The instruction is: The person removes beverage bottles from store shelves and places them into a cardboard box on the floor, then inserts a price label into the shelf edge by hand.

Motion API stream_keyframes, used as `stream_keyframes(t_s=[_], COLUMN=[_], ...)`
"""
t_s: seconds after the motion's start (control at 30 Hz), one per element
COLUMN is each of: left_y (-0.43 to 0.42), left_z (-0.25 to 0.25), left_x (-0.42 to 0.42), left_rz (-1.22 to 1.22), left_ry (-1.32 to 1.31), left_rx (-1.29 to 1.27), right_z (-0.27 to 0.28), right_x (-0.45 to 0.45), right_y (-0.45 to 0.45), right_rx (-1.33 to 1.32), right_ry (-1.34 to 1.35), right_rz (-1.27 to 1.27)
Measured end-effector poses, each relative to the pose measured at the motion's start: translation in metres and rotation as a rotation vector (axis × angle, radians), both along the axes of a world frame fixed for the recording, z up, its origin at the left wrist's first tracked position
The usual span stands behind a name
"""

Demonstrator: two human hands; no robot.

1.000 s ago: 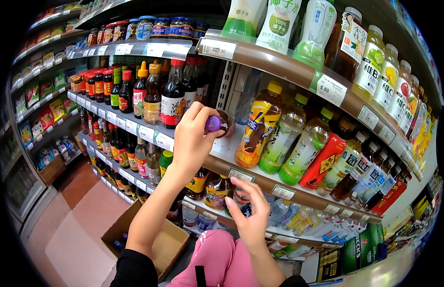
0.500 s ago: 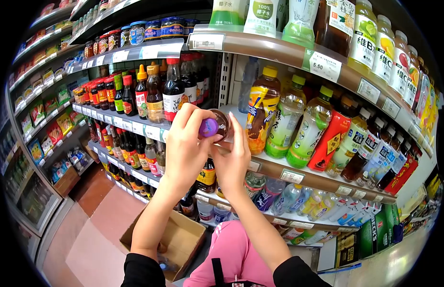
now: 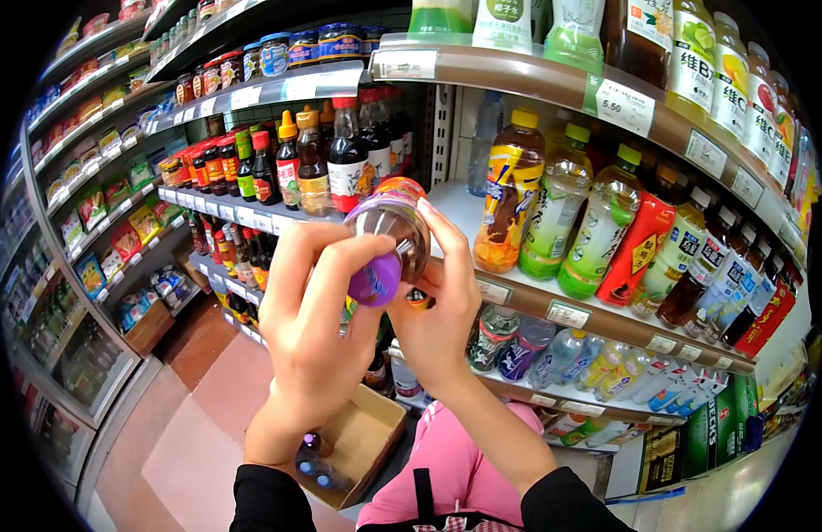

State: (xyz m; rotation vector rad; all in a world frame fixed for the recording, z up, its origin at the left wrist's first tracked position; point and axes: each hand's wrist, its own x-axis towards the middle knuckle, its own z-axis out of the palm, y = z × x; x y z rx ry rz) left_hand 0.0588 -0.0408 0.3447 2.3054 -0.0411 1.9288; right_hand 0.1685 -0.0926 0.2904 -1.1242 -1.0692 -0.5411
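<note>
A dark bottle with a purple cap (image 3: 375, 279) is held between both hands in front of the shelves, its cap end tilted toward the camera. My left hand (image 3: 318, 310) has its fingers closed around the cap end and neck. My right hand (image 3: 437, 306) wraps the bottle's body from the right side. Just beyond stand sauce bottles (image 3: 347, 160) on the left shelf. To the right, a yellow-capped drink bottle (image 3: 510, 195) heads a row of drinks on the middle shelf.
Below my hands is an open cardboard box (image 3: 371, 434) with a few bottles (image 3: 320, 465) inside. Brown-edged shelves (image 3: 597, 328) of drinks run along the right. A glass-door unit (image 3: 74, 355) stands at the left. Stacked green cartons (image 3: 716, 430) are at lower right.
My right hand has come up from below and closed on the bottle that my left hand held alone. The bottle is now nearer to the camera, and more of the box shows its bottles.
</note>
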Motion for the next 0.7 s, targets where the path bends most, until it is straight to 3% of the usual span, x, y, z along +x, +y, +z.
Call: stream_keyframes(t_s=[0.3,0.5,0.7], left_y=[-0.01,0.016,0.062], left_z=[-0.023,-0.063,-0.13], left_x=[-0.057,-0.065,-0.066], left_rz=[0.143,0.154,0.159], left_ry=[0.294,0.493,0.641], left_rx=[-0.145,-0.382,-0.558], right_z=[-0.044,-0.092,-0.17], right_x=[-0.055,-0.07,-0.066], right_y=[-0.007,0.004,0.027], right_rx=[-0.206,-0.444,-0.656], right_ry=[0.236,0.562,0.454], right_rz=[0.301,0.471,0.46])
